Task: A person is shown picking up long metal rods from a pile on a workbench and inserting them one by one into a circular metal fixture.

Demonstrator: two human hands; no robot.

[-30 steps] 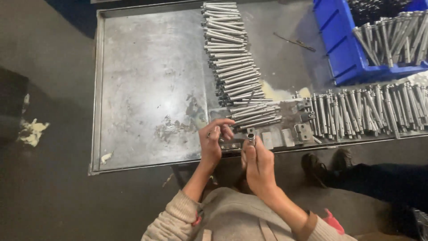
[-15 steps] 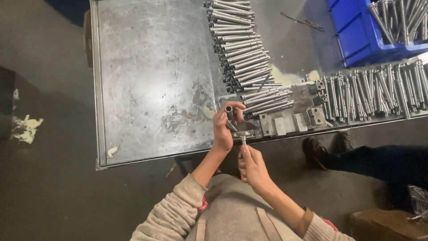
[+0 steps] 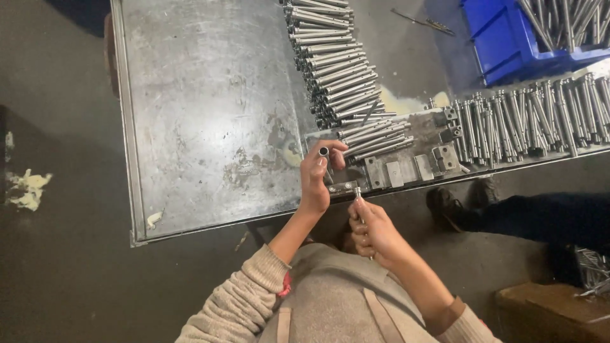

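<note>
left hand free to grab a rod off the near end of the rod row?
Probably not as is. The left hand sits right beside the near rods with nothing between, but its fingers already pinch a small metal sleeve. It would likely have to set that down first.

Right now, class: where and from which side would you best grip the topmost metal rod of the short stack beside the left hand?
Probably the topmost metal rod by its bare right end, from above: it lies flat, neighbours crowd its sides, and the left hand sits by its near end.
</note>
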